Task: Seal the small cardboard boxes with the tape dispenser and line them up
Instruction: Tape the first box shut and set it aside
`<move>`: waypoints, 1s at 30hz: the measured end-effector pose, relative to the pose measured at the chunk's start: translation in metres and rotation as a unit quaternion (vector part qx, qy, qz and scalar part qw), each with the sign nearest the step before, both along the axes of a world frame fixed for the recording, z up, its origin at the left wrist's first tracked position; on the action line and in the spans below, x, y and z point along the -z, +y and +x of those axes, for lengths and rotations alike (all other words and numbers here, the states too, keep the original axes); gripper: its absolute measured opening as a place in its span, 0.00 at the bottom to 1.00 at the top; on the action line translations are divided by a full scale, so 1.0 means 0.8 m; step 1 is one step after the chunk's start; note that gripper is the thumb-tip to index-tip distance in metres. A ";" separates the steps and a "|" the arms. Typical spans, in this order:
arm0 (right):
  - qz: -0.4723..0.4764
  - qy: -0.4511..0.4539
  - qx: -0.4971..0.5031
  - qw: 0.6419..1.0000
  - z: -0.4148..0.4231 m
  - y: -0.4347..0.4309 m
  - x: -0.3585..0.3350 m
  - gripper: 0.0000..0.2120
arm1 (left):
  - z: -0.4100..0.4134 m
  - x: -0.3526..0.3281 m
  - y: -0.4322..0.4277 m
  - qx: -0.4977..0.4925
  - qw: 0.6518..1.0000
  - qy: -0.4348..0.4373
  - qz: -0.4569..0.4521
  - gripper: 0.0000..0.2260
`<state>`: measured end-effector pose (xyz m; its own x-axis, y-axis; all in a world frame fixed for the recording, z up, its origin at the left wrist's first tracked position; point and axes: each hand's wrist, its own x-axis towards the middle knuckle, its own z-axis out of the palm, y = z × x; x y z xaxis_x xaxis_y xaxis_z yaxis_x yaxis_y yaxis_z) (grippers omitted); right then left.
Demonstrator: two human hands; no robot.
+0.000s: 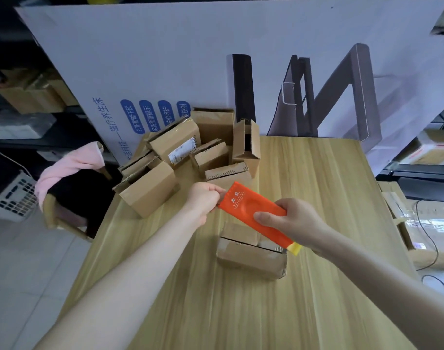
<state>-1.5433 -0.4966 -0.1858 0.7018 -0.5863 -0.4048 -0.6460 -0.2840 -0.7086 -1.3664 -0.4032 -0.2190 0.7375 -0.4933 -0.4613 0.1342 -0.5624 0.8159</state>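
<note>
Orange tape dispenser (257, 213) between both hands

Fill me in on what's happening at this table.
A person holds an orange tape dispenser in both hands above a small cardboard box on the wooden table. The right hand grips its near end, the left hand pinches its far end. Whether that box is taped yet is unclear. A jumble of more boxes, several with open flaps, sits at the table's far side, not lined up.
</note>
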 end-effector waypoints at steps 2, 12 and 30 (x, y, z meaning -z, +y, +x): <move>-0.042 0.018 -0.022 0.999 0.003 0.005 0.001 0.21 | 0.000 0.011 0.000 -0.007 1.000 0.002 0.005 0.15; -0.057 0.072 -0.028 0.995 -0.041 -0.012 0.000 0.16 | 0.045 0.048 0.039 -0.088 0.996 0.001 0.015 0.10; -0.153 0.300 -0.111 0.935 -0.021 -0.051 0.078 0.26 | -0.014 0.140 0.068 -0.126 0.991 -0.005 0.051 0.06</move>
